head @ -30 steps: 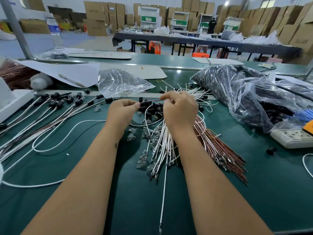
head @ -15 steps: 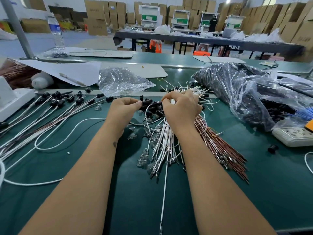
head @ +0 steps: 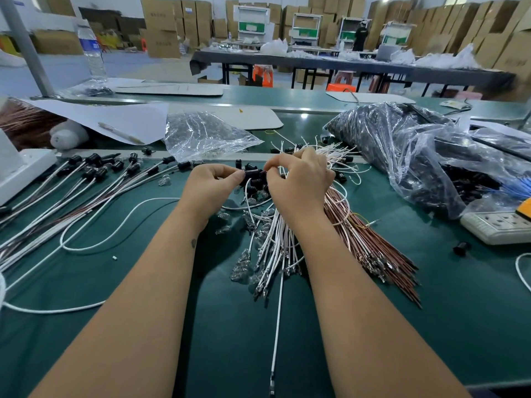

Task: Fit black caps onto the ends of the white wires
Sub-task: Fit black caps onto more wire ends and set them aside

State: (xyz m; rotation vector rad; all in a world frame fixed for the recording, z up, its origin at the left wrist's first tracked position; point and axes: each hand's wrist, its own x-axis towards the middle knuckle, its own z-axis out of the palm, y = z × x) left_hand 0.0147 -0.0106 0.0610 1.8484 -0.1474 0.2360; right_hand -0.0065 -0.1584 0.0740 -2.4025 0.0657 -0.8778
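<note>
At centre frame, just above the middle, the left hand (head: 211,186) and the right hand (head: 298,179) meet over a heap of loose parts on the green bench (head: 431,326). The left hand's thumb and forefinger are curled and pinch a black cap (head: 253,173); the right hand's fingers are bent close together at the cap's other side, apparently pinching the end of a white wire (head: 277,297) that trails down toward the lower centre of the frame — the contact itself is too small to confirm. Judged from this pose, the step in hand is seating one wire end in one cap. The next move would call for lining the wire's terminal up with the cap's opening and pressing straight in, with the cap held steady against the push.

Uncapped white wires (head: 275,239) lie fanned below the hands, brown wires (head: 370,242) to their right, small clear bulbs (head: 241,271) among them. Finished wires (head: 94,179) with caps fitted lie at middle left.

Containers — a clear plastic bag (head: 201,133), upper centre, lies flat and holds small pale parts that cannot be identified; a larger bag (head: 402,150), upper right, is bulging with dark pieces, probably the cap stock. A water bottle (head: 92,51) stands at upper left, its fill level unreadable.
</note>
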